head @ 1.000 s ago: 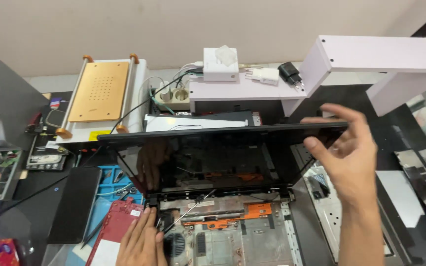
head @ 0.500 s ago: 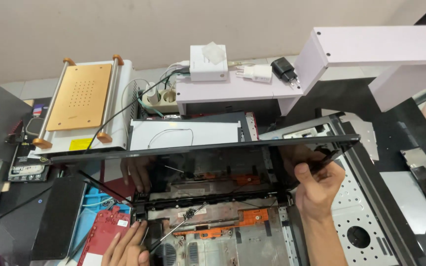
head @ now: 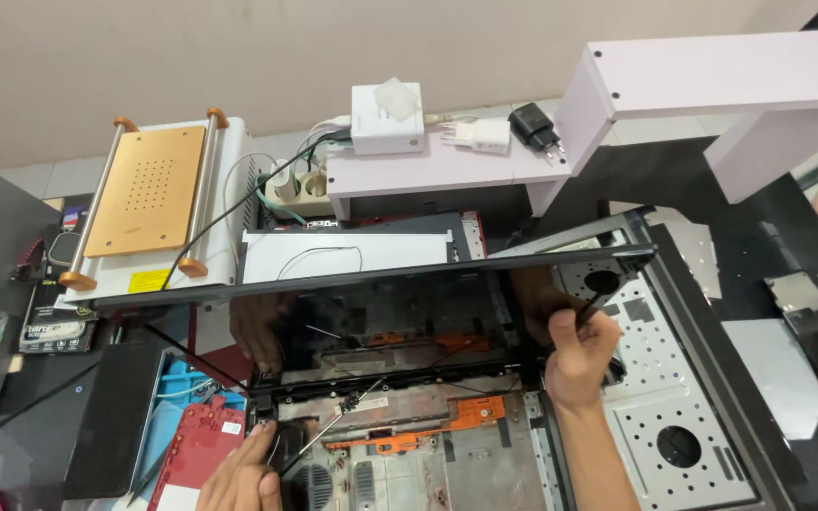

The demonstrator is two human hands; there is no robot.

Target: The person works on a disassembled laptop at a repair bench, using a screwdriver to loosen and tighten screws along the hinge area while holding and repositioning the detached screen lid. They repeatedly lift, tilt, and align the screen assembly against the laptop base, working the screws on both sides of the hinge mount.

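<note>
Laptop base (head: 428, 454), opened: left hand (head: 239, 478) presses flat on hinge corner, pinning it. Right hand (head: 575, 355) closed on screen (head: 381, 317) edge, propping it upright.

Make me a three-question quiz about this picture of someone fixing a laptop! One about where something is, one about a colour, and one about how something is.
1. Where is the right hand?
A. on the right edge of the laptop screen
B. on the white box
C. on the orange plate

2. What colour is the small plug on the white shelf?
A. red
B. black
C. green

3. How is the laptop base?
A. shut tight
B. wrapped in paper
C. opened, insides showing

Answers: 1 A, the fingers grip that edge. 2 B, it is dark beside the white adapter. 3 C, orange parts and wires show inside.
</note>
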